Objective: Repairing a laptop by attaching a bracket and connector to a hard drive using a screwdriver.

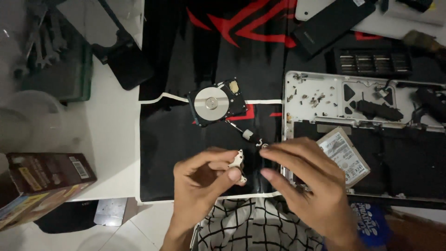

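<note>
My left hand (204, 179) pinches a small curved silver metal bracket (237, 161) between thumb and fingers above a black mat (172, 135). My right hand (309, 181) hovers just right of it, fingers spread and empty, its fingertips near a small silver piece (264, 144) on the mat. An opened hard drive (216, 102) with its shiny platter bared lies farther back on the mat. A small screwdriver (241, 131) lies between the drive and my hands.
An opened laptop shell (362, 93) with several loose screws lies at the right, a second hard drive (344, 154) resting on it. A screwdriver bit case (371, 62) sits behind. A brown cardboard box (44, 179) stands at the left on a white table (114, 135).
</note>
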